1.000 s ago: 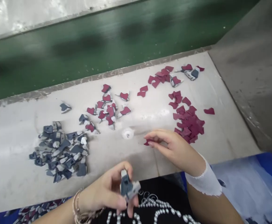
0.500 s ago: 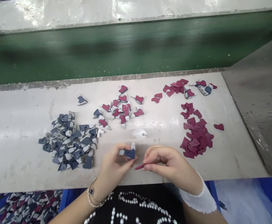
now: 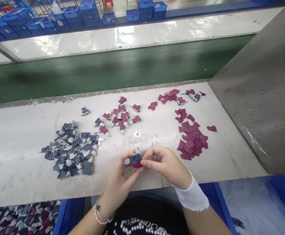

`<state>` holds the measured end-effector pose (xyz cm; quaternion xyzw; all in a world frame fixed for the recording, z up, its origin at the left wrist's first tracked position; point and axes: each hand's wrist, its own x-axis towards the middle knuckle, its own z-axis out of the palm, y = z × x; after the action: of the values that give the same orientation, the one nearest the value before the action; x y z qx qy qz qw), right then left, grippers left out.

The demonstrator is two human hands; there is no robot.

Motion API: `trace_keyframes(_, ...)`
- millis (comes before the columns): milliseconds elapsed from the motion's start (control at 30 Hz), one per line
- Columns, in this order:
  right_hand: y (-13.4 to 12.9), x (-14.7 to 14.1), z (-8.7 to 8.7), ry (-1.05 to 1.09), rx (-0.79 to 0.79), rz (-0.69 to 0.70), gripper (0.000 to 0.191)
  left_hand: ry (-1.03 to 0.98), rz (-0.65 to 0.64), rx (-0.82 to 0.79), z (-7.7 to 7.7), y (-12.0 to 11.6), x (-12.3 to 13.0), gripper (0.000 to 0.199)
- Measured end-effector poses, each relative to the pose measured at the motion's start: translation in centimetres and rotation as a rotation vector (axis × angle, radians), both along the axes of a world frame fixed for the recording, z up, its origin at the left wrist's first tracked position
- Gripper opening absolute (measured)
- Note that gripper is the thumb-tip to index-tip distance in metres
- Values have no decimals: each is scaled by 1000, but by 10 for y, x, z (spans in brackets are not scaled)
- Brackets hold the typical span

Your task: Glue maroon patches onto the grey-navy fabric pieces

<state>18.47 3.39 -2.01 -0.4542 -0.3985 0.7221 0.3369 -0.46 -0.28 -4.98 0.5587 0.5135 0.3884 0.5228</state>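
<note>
Dark blue and light grey, small and angular, plastic by its look: a two-coloured part [image 3: 134, 159] in the left hand [image 3: 119, 181], held between thumb and fingers, above the near side of the pale, flat worktable [image 3: 15, 153]. In the right hand [image 3: 168, 166], with thumb and forefinger pinched close together, a thin, dark red, curve-edged piece [image 3: 137, 164], set against the lower side of the two-coloured part. Not possible to tell: fully seated there, or only touching. Around the right wrist, a white fabric band [image 3: 192, 194].

To the left of both hands, a dense heap of blue-and-grey parts [image 3: 71, 150]. Beyond the hands, a looser group of parts with dark red faces [image 3: 121, 117]; just nearer, a round white patch [image 3: 137, 136] with a small dark centre. To the right, a pile of flat dark red pieces [image 3: 193, 140], with a single one lying apart at its right. Behind the table, a long green strip [image 3: 108, 68]; at the right, a grey metal panel [image 3: 260, 91].
</note>
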Motion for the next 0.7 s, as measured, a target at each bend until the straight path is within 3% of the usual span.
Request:
trace_keyframes(233, -4, 4, 0, 29, 4, -11, 29, 293, -65, 263, 1, -3, -3, 27)
trace_keyframes(400, -5, 9, 2, 6, 19, 20, 31, 271, -63, 325, 0, -2, -4, 27)
trace_keyframes(700, -7, 12, 10, 7, 81, 91, 35, 187, -26, 200, 14, -6, -9, 16)
